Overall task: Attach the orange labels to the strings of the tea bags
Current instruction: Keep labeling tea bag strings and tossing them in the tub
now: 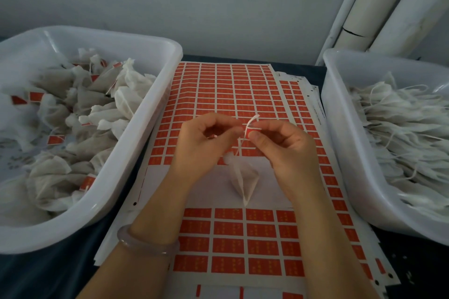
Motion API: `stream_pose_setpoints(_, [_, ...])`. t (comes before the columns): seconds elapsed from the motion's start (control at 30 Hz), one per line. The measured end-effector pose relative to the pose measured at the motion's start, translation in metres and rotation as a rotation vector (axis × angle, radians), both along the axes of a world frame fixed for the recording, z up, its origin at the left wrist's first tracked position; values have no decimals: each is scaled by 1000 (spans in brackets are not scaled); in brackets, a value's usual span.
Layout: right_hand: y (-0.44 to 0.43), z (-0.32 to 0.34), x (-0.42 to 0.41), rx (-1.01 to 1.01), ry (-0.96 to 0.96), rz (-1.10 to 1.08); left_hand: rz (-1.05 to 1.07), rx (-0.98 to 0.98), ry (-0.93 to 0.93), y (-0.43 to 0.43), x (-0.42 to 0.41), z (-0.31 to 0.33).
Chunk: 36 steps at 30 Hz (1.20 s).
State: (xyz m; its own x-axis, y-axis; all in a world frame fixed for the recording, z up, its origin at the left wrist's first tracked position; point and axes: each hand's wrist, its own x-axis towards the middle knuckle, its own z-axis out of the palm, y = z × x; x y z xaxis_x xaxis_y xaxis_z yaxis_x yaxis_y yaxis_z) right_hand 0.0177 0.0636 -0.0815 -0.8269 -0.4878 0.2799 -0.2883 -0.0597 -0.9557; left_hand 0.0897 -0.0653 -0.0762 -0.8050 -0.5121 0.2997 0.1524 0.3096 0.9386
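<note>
A white pyramid tea bag (244, 181) hangs by its string (250, 122) above the sheet of orange labels (226, 94). My right hand (284, 145) pinches an orange label (251, 131) against the string near its top end. My left hand (201, 143) holds its fingertips curled at the same spot, touching the string from the left side. The loose end of the string curls up above my fingers. A bracelet sits on my left wrist.
A white tub (136, 153) on the left holds several tea bags with orange labels on them. A white tub (340, 128) on the right holds several tea bags with bare strings. More label sheets (247, 245) lie stacked under the top one. White pipes (379, 7) stand at the back right.
</note>
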Motion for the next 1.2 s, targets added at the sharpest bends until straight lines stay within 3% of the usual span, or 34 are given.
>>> stream_pose_setpoints(0.13, [1,1,0,-16,0,11,-87,139,13,1,2,3])
stream_pose_setpoints(0.3, [1,0,-1,-9,-53,40,-187,160,-10,3,3,3])
stream_pose_setpoints(0.67, [3,3,0,-64,-67,49,-187,160,33,5,2,2])
stream_pose_setpoints(1.2, [4,6,0,-43,88,23,-132,219,45,4,2,1])
